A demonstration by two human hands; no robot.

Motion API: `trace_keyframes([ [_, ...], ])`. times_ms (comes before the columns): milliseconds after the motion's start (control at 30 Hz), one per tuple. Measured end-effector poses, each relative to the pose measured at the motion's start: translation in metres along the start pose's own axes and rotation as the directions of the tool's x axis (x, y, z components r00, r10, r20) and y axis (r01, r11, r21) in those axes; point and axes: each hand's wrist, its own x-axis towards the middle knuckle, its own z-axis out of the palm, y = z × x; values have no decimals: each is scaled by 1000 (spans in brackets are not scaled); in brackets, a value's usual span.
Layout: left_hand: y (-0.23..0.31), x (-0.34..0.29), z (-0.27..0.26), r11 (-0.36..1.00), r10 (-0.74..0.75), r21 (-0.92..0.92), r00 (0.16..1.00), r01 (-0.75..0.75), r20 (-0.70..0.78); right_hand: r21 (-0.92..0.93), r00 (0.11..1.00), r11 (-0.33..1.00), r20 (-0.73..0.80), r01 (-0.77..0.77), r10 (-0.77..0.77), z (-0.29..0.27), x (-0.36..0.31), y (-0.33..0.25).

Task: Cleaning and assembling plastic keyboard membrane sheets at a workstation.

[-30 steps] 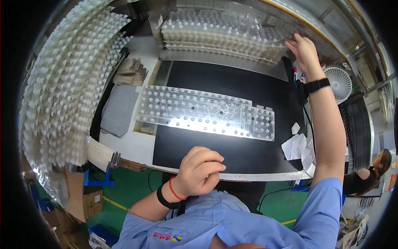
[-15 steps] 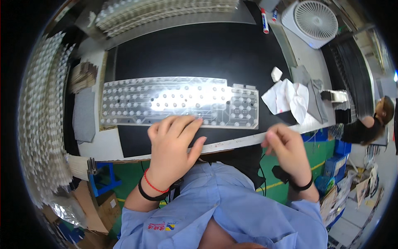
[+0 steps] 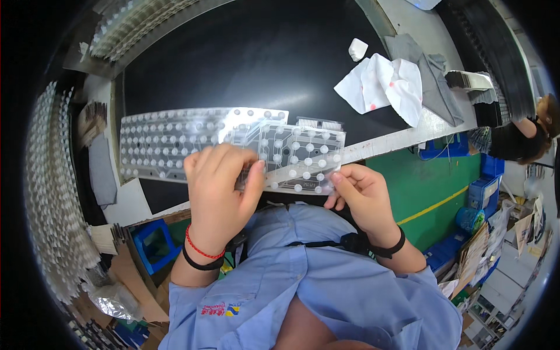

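The right hand (image 3: 364, 198) has its thumb and fingers closed in a pinch on the near right corner of a clear keyboard-shaped sheet (image 3: 169, 140), which carries rows of pale round domes. The left hand (image 3: 213, 189) is over the near edge of the same sheet, left of the right hand, with its fingers bent and its thumb spread somewhat apart from them; the fingertips are partly hidden, so whether they grip the sheet or only rest on it cannot be told. The sheet lies across the near part of a black mat (image 3: 245, 64), its right end reaching past the near edge of the worktable (image 3: 402, 139). A small connector strip (image 3: 319, 123) stands out from the far edge of that end. Beyond it, to the right, are a crumpled white cloth (image 3: 373, 84) with red spots and a small white lump (image 3: 357, 49), well apart from both hands.
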Motion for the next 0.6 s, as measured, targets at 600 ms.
trace_keyframes([
  [600, 2, 31, 26, 941, -30, -338, 998, 13, -46, -160, 997, 985, 37, 69, -64, -10, -1, -37],
])
